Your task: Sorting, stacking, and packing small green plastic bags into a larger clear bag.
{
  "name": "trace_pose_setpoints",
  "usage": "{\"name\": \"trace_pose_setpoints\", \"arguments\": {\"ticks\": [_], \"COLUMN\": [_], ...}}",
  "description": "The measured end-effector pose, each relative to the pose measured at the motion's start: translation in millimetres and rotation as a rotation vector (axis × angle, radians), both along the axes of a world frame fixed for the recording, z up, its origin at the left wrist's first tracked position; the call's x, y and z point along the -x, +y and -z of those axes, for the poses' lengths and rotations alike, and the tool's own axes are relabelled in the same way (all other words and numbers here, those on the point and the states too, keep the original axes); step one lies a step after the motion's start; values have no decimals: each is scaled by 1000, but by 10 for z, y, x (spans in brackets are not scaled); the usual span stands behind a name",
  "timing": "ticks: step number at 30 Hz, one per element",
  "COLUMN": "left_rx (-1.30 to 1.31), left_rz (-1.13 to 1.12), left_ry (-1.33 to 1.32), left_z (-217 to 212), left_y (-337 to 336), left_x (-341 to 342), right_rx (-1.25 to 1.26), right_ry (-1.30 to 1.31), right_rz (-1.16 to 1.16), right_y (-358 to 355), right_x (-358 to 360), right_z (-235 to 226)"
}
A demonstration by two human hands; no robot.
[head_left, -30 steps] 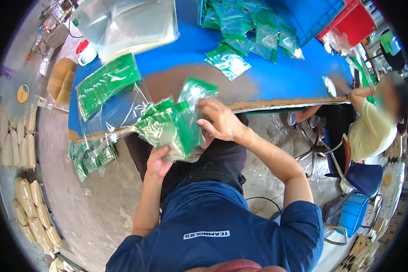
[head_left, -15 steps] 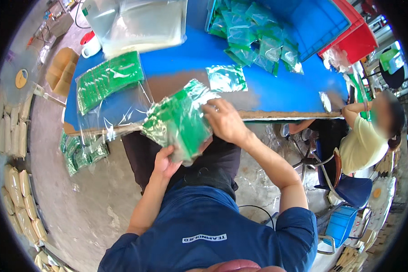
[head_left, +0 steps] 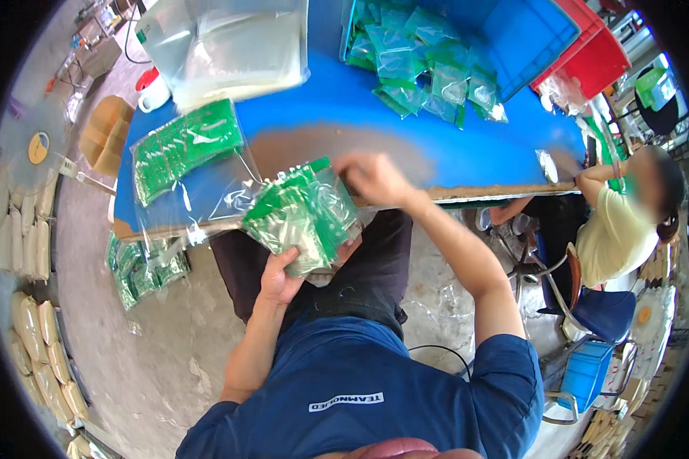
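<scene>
My left hand (head_left: 282,277) grips a fanned stack of green-and-clear plastic packets (head_left: 302,218) over my lap, its thumb on the near side. Close to the stack's upper right corner is my right hand (head_left: 379,180). Its fingers look bent but are smeared by motion, and whether they touch a packet cannot be made out. To the left on the table, a large clear bag (head_left: 207,187) holds a row of similar green packets (head_left: 187,145).
At the back, loose green packets (head_left: 429,61) spill from a tipped blue crate (head_left: 532,46). Clear plastic sheets or bags (head_left: 241,57) lie at the back left, beside a red-and-white mug (head_left: 153,90). Bagged green packets (head_left: 149,271) lie low at left. Another person (head_left: 620,229) sits at right.
The single packet that lay on the table beyond my right hand is gone from there. My right hand has shifted slightly right, and the packets in my left hand are now more fanned.
</scene>
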State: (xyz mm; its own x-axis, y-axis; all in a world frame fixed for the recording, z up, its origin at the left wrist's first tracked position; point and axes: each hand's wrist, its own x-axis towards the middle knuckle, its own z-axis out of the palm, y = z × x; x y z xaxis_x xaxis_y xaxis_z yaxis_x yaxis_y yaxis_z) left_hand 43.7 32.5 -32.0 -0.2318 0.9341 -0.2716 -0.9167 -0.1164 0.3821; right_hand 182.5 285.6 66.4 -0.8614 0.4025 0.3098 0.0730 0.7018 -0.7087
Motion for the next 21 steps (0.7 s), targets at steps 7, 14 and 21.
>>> {"name": "trace_pose_setpoints", "arguments": {"ticks": [7, 14, 21], "left_rx": [-37, -69, -48], "left_rz": [52, 61, 72], "left_ry": [40, 0, -42], "left_z": [-29, 176, -32], "left_y": [15, -181, 8], "left_x": [-88, 86, 43], "right_rx": [-625, -606, -340], "right_ry": [-310, -245, -137], "right_rz": [639, 273, -75], "right_y": [1255, -89, -496], "right_x": [-499, -464, -434], "right_z": [461, 154, 90]}}
